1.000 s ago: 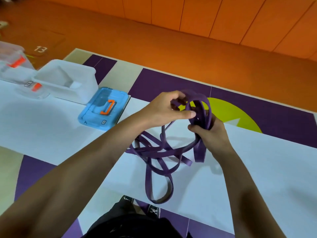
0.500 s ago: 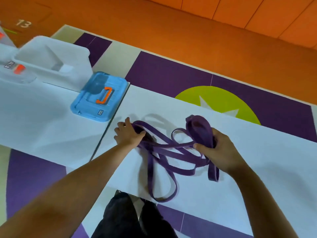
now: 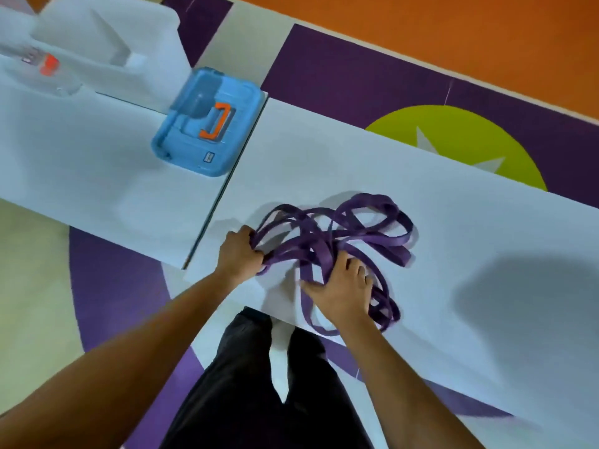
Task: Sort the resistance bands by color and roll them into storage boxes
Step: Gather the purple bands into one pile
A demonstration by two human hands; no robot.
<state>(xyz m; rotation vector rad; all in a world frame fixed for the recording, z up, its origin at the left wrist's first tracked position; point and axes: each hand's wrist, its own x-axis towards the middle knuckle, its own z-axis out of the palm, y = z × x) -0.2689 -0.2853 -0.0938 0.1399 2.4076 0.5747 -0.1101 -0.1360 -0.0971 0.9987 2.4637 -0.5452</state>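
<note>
A tangle of purple resistance bands (image 3: 372, 236) lies in loose loops on the white table (image 3: 470, 241), near its front edge. My left hand (image 3: 241, 251) grips several strands at the left end of the tangle, fingers curled round them. My right hand (image 3: 340, 288) rests on top of the strands at the near side of the pile, fingers spread and fairly straight, pressing them down. Some loops run under that hand and out past the wrist. An open clear storage box (image 3: 107, 37) stands at the far left of the table.
A blue box lid (image 3: 181, 147) with an orange handle lies left of the seam between two tabletops. A clear lid with an orange clip (image 3: 48, 64) sits at the far left. My legs stand at the table's front edge. Purple, green and orange floor surrounds it.
The bands went from held up in both hands to lying on the table. My right hand let go of the rolled loops and now lies flat on the pile. My left hand took hold of the left end.
</note>
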